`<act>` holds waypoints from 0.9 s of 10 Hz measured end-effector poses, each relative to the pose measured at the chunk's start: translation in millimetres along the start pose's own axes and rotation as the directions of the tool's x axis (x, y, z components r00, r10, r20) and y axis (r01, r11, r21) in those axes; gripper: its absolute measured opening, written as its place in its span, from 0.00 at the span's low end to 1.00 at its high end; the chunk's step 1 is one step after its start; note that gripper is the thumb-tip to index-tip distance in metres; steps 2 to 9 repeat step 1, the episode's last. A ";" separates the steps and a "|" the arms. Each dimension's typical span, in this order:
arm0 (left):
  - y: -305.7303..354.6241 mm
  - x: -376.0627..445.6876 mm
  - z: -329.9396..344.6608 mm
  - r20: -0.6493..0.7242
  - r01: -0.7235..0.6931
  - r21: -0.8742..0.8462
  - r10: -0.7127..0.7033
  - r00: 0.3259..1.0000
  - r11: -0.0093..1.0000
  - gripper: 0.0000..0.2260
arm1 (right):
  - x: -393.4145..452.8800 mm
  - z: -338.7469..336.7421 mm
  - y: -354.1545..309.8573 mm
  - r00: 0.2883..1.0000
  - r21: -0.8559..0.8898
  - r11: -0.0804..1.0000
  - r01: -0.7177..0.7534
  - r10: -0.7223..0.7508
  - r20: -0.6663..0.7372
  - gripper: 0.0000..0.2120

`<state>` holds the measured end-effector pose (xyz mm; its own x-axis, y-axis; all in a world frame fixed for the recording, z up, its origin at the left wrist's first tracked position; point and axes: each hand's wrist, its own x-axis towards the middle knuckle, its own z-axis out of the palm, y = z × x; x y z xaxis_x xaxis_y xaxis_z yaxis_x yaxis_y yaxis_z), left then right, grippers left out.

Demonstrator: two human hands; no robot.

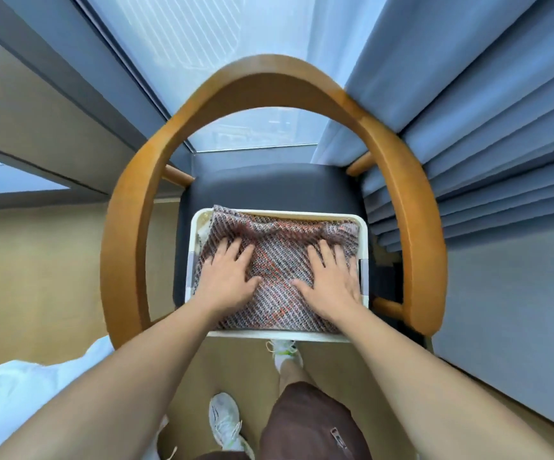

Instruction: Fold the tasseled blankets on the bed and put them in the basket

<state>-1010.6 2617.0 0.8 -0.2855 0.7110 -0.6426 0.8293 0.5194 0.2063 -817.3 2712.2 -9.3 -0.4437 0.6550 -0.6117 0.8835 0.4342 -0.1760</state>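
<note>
A folded woven blanket in red, grey and white fills the cream basket, which stands on the dark seat of a wooden armchair. My left hand lies flat on the blanket's left half, fingers spread. My right hand lies flat on its right half, fingers spread too. Both palms press down on the fabric without gripping it. The blanket's far edge bunches up against the basket's back rim. No tassels show.
The armchair's curved wooden armrest rings the basket. A blue curtain hangs at the right, a window behind. White bedding shows at the lower left. My feet in white shoes stand on the tan floor.
</note>
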 end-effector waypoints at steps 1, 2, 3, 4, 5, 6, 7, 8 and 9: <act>3.7 -26.3 -23.5 -0.067 -0.003 -0.082 -0.003 0.998 0.997 0.33 | -24.6 -20.3 -6.4 1.000 0.079 0.997 0.009 -0.007 -0.030 0.38; 3.7 -26.3 -23.5 -0.067 -0.003 -0.082 -0.003 0.998 0.997 0.33 | -24.6 -20.3 -6.4 1.000 0.079 0.997 0.009 -0.007 -0.030 0.38; 3.7 -26.3 -23.5 -0.067 -0.003 -0.082 -0.003 0.998 0.997 0.33 | -24.6 -20.3 -6.4 1.000 0.079 0.997 0.009 -0.007 -0.030 0.38; 3.7 -26.3 -23.5 -0.067 -0.003 -0.082 -0.003 0.998 0.997 0.33 | -24.6 -20.3 -6.4 1.000 0.079 0.997 0.009 -0.007 -0.030 0.38; 3.7 -26.3 -23.5 -0.067 -0.003 -0.082 -0.003 0.998 0.997 0.33 | -24.6 -20.3 -6.4 1.000 0.079 0.997 0.009 -0.007 -0.030 0.38; 3.7 -26.3 -23.5 -0.067 -0.003 -0.082 -0.003 0.998 0.997 0.33 | -24.6 -20.3 -6.4 1.000 0.079 0.997 0.009 -0.007 -0.030 0.38; 3.7 -26.3 -23.5 -0.067 -0.003 -0.082 -0.003 0.998 0.997 0.33 | -24.6 -20.3 -6.4 1.000 0.079 0.997 0.009 -0.007 -0.030 0.38; 3.7 -26.3 -23.5 -0.067 -0.003 -0.082 -0.003 0.998 0.997 0.33 | -24.6 -20.3 -6.4 1.000 0.079 0.997 0.009 -0.007 -0.030 0.38; 3.7 -26.3 -23.5 -0.067 -0.003 -0.082 -0.003 0.998 0.997 0.33 | -24.6 -20.3 -6.4 1.000 0.079 0.997 0.009 -0.007 -0.030 0.38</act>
